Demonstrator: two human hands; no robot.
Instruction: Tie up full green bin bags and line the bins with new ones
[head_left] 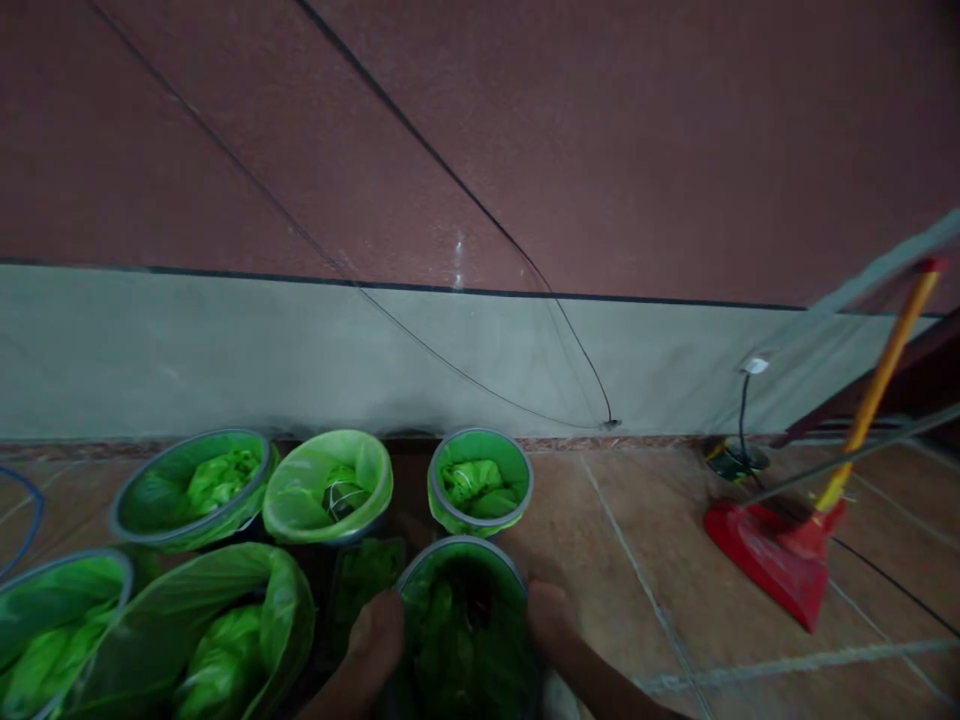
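Observation:
A round trash bin [463, 543] with a grey rim and a green plastic bag inside sits at the bottom centre. My left hand [377, 632] grips its left side near the rim, and my right hand [551, 617] holds the opposite side. Both sets of fingers are partly hidden by the bin. Dark shadow covers most of its inside, where bunched green plastic shows. Just beyond it stands a smaller-looking lined bin [526, 487], close to the wall. Left of my left hand is a low green-lined container [397, 552].
More lined bins stand to the left: a grey-rimmed one [120, 515], a bag-draped one [384, 480] and two nearer ones. A red dustpan [765, 560] with a yellow handle [877, 380] is on the tiled floor at right. Cables [450, 170] hang along the wall [187, 360].

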